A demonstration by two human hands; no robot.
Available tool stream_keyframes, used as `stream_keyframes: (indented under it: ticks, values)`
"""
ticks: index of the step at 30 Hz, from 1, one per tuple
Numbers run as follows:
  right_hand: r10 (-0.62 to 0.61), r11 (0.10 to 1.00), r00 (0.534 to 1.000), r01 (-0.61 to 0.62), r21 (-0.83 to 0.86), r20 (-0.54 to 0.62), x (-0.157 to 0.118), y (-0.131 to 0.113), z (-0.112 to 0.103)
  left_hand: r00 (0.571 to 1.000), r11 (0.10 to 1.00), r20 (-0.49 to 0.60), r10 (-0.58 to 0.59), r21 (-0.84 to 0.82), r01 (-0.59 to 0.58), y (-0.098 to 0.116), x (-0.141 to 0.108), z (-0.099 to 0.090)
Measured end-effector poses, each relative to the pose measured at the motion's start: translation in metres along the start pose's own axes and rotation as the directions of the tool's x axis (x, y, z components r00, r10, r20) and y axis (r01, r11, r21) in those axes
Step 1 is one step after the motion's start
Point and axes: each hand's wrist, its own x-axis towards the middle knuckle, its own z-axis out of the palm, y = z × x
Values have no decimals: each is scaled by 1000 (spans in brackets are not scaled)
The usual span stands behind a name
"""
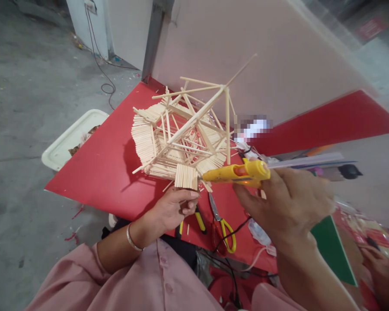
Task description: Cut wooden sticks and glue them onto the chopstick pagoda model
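Note:
A wooden stick model [194, 123] with an open frame and fringed, layered edges stands on the red table. My left hand [176, 206], a bracelet on its wrist, is closed at the model's near edge, fingertips just under a small panel of side-by-side sticks [186, 176]; what it grips is partly hidden. In my right hand [287, 198] is a yellow glue gun [236, 172], pointing left, its nozzle at the right side of that panel. A translucent stick runs out behind the gun.
Yellow-handled scissors [226, 235] and a black-and-yellow tool [200, 220] lie near the front edge of the red table [100, 172], by cables. Light boards stand behind. A pale bin [56, 151] is at left; another person's hand [377, 268] shows at lower right.

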Motion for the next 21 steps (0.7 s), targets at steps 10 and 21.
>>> stream_keyframes:
  ticks: [10,21]
  values:
    - [-49,996,998,53,-65,50,4,-3,-5,1000,1000,0,-1,11,1,2,-1,-3]
    - [-53,996,998,54,-72,18,4,-2,-3,999,998,-18,42,39,-41,-3,-1,-4]
